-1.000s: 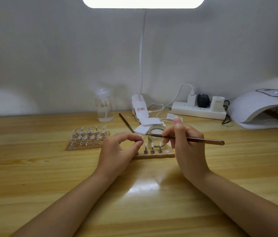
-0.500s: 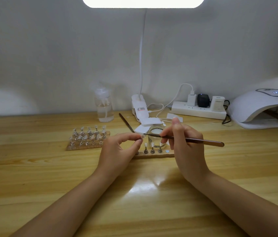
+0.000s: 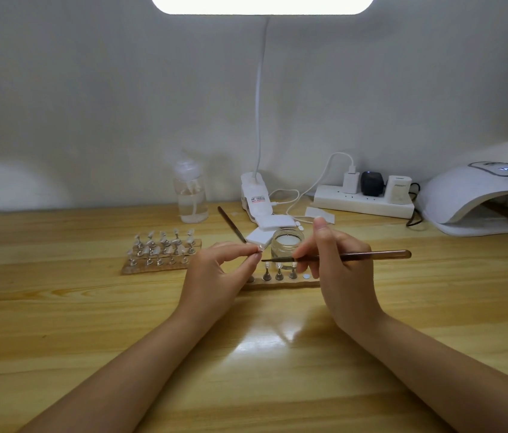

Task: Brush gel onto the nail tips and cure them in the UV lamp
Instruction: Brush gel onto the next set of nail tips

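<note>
Two wooden strips lie on the desk [image 3: 59, 307], and the small glass jar [image 3: 287, 246] serves as the landmark. Just in front of the jar is the near strip [image 3: 280, 282], carrying three visible metal stands with nail tips and one bare round metal disc at its right end; a further stand at its left end is mostly hidden by the left hand. Well to the left of the jar, the far strip [image 3: 160, 256] holds about ten stands in two rows; the exact count is hard to tell.

The left hand [image 3: 215, 276], left of the jar, has thumb and forefinger closed in a pinch on one small clear nail tip [image 3: 258, 247]; the other fingers curl loosely beneath. The right hand [image 3: 337, 270], right of the jar, grips a slim brown brush [image 3: 355, 256] between thumb and bent fingers, the forefinger raised straight. The brush lies nearly level, its dark bristles pointing left, close to the pinched tip; contact cannot be told.

Behind the jar lie two white square pads [image 3: 273, 223] and a second thin dark tool [image 3: 231, 225]. A clear plastic bottle [image 3: 190, 195] stands behind and left. The white domed UV lamp [image 3: 477, 195] sits far right of the jar, beside a white power strip [image 3: 361, 204] with three plugs.
</note>
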`<state>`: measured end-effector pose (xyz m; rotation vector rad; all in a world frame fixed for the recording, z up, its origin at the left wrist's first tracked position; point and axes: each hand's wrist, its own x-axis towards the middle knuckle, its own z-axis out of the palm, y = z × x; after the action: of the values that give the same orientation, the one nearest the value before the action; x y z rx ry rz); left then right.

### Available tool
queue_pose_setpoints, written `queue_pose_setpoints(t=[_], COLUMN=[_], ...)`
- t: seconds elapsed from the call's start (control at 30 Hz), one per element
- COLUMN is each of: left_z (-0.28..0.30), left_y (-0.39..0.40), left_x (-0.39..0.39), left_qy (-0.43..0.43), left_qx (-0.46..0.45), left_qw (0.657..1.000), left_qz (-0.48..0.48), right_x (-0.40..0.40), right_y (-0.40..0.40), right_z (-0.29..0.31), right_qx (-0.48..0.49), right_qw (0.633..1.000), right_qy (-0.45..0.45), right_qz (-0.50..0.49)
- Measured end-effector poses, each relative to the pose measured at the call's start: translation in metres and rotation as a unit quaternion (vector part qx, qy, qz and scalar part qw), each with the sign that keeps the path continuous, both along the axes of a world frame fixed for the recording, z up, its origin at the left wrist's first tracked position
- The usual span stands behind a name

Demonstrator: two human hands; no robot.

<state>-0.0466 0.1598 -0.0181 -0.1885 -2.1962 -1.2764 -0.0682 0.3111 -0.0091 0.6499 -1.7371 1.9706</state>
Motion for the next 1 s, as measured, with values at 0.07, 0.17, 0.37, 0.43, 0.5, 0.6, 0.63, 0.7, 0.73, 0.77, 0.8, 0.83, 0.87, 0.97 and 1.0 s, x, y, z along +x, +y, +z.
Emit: queue_pose_setpoints(t=[0.07, 0.17, 0.37, 0.43, 0.5, 0.6, 0.63, 0.7, 0.73, 0.77, 0.8, 0.83, 0.87, 0.97, 1.0], left_z=[-0.0003, -0.0012, -0.0017, -0.002, -0.0022, -0.0021, -0.0022, -0.0022, -0.002, -0.0018, -0.0015, -0.0013, -0.001, -0.0008, -0.0011], left_y=[-0.0001, -0.0002, -0.0006, -0.0011, -0.0012, -0.0009, -0.001, -0.001, -0.0007, -0.0006, -0.0001, 0.0, 0.0003, -0.0003, -0.0008], left_x=[-0.0001, 0.0, -0.0011, -0.0016, -0.002, -0.0023, -0.0023, -0.0021, -0.002, -0.0018, -0.0016, -0.0012, -0.0011, -0.001, -0.001], left_qy=[-0.002, -0.002, -0.001, -0.001, -0.001, -0.007, -0.009, -0.01, -0.01, -0.011, -0.013, -0.014, -0.015, -0.014, -0.014], left_qx=[0.007, 0.012, 0.011, 0.011, 0.015, 0.029, 0.03, 0.034, 0.036, 0.037, 0.041, 0.046, 0.052, 0.054, 0.053], left_qw=[1.0, 1.0, 1.0, 1.0, 1.0, 1.0, 0.999, 0.999, 0.999, 0.999, 0.999, 0.999, 0.998, 0.998, 0.998], left_qz=[0.001, -0.001, 0.0, 0.001, 0.003, 0.002, 0.001, -0.002, -0.002, -0.002, -0.004, -0.008, -0.011, -0.011, -0.012], right_x=[-0.0008, -0.0015, 0.0021, 0.0036, 0.0049, 0.0053, 0.005, 0.0031, 0.0023, 0.002, 0.0022, 0.0026, 0.0031, 0.0036, 0.0035], right_y=[0.0004, -0.0007, -0.003, -0.0036, -0.004, -0.004, -0.0037, -0.0028, -0.0025, -0.0025, -0.0028, -0.0033, -0.0037, -0.004, -0.0039], right_z=[-0.0003, 0.0006, 0.0016, 0.0022, 0.0024, 0.0021, 0.0022, 0.0019, 0.0017, 0.0015, 0.0014, 0.0014, 0.0012, 0.0006, 0.0003], right_qx=[-0.005, 0.0, 0.023, 0.014, 0.007, 0.006, 0.004, 0.0, 0.002, 0.007, 0.013, 0.019, 0.022, 0.011, 0.007], right_qw=[1.0, 1.0, 1.0, 1.0, 1.0, 1.0, 1.0, 1.0, 1.0, 1.0, 1.0, 1.0, 1.0, 1.0, 1.0], right_qy=[0.004, 0.015, 0.014, 0.005, -0.005, -0.003, -0.001, 0.006, 0.008, 0.011, 0.014, 0.017, 0.016, 0.002, -0.002], right_qz=[-0.006, -0.013, -0.003, 0.004, 0.009, 0.008, 0.006, -0.002, -0.007, -0.011, -0.012, -0.011, -0.01, 0.001, 0.004])
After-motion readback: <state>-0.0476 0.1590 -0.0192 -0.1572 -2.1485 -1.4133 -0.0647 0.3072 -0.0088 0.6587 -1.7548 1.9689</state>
